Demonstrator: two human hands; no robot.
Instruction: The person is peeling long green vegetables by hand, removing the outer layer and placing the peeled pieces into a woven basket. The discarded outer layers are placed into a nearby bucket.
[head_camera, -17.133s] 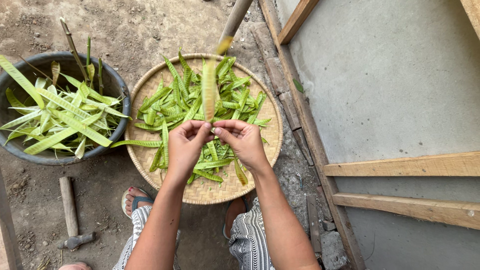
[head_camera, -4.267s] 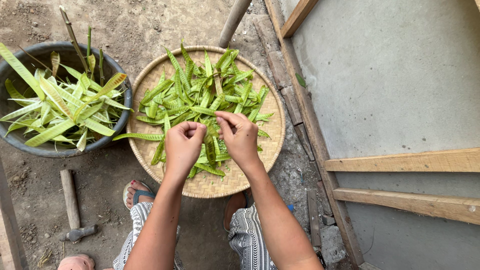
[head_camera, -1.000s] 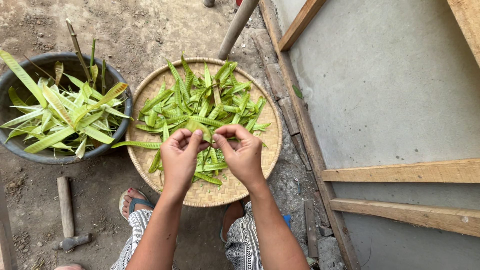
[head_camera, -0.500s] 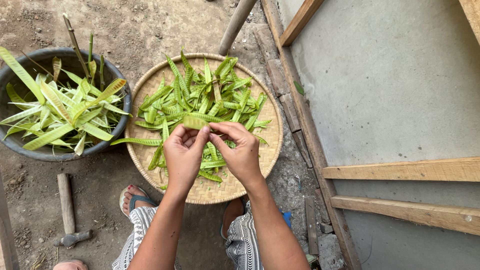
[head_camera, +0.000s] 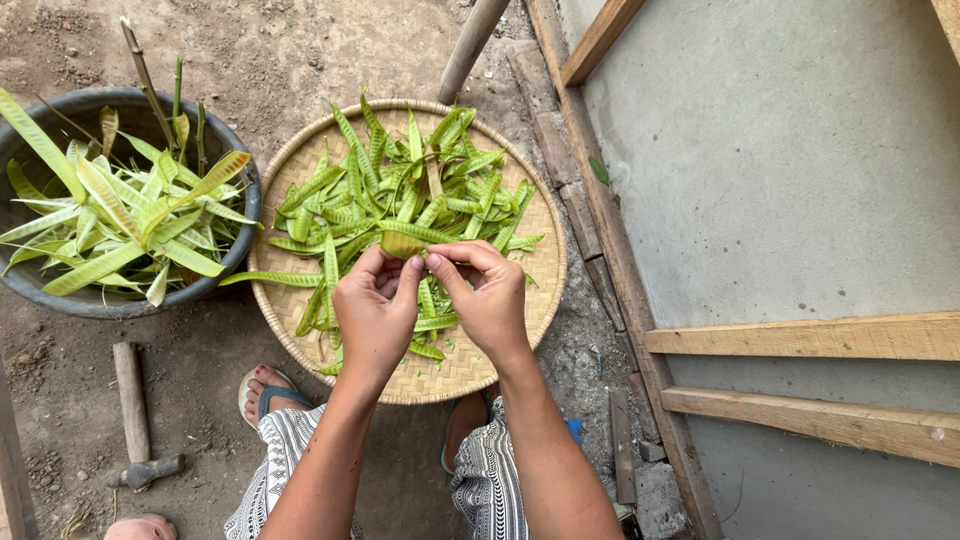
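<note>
Nearest to the camera, striped trousers (head_camera: 290, 450) and a foot in a sandal (head_camera: 262, 392) on the dirt floor (head_camera: 300, 50). Left of the foot, a hammer (head_camera: 135, 415) lying flat. Above the knees, left hand (head_camera: 375, 305) and right hand (head_camera: 487, 295) close together, fingertips meeting. Between the two grips, pinched by thumb and fingers of both, one green flat pod (head_camera: 402, 243); held just above the fingertips, over the middle of the woven bamboo tray (head_camera: 470, 370). Under and beyond the hands, a heap of pods (head_camera: 400, 195) spread on the tray. Further left, a dark round basin (head_camera: 225, 155) full of pale yellow-green pods. Right side, a grey wall (head_camera: 780, 150) with wooden battens (head_camera: 800, 338).
</note>
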